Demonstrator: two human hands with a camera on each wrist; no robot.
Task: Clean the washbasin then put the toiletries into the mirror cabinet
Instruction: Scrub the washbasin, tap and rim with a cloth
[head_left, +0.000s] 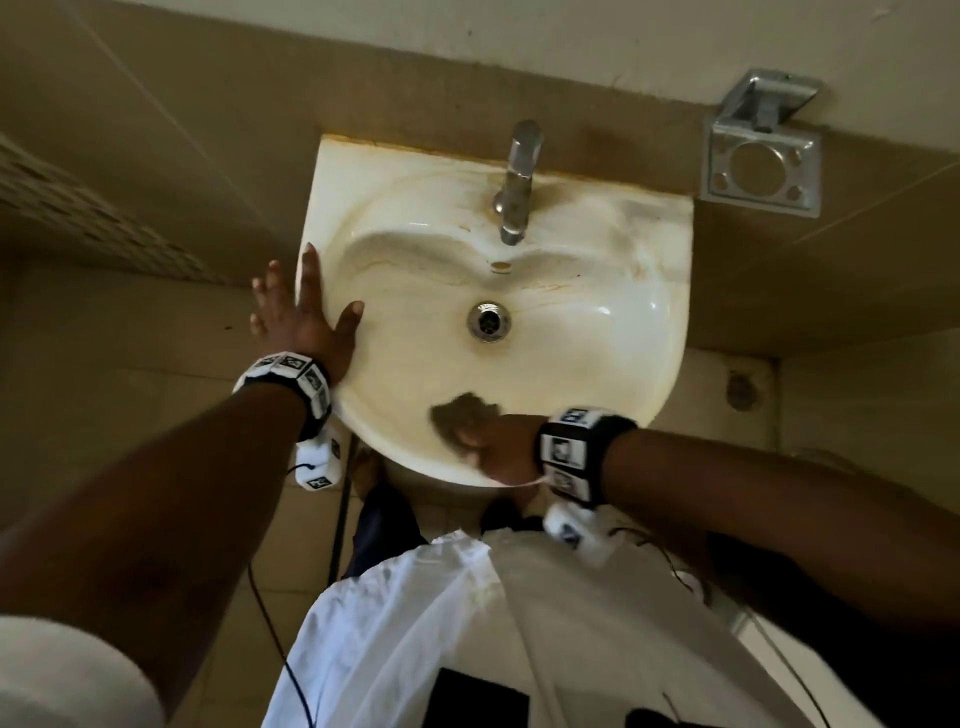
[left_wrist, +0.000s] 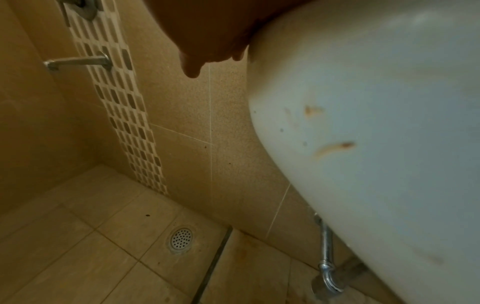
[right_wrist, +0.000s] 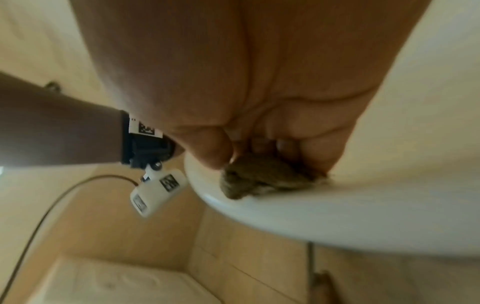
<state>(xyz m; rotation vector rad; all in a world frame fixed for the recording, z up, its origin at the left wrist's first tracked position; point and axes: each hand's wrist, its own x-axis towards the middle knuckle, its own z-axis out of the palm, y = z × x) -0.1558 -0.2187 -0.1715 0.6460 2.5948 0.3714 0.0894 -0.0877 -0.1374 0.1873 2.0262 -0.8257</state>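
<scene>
Right hand (head_left: 498, 447) presses scrubber (head_left: 460, 413) on washbasin (head_left: 597, 364) (tap end away).

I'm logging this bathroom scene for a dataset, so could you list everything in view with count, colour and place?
washbasin: one, cream, stained, on the wall.
tap: one, silver, back rim of the basin.
basin drain: one, metal, bowl centre.
scrub pad: one, brown, on the near rim.
wall holder: one, silver, right of the basin.
floor drain: one, white, floor tiles.
waste pipe: one, chrome, under the basin.
wall spout: one, silver, on the mosaic strip.
left hand: flat on the basin's left rim.
right hand: grips the scrub pad.
</scene>
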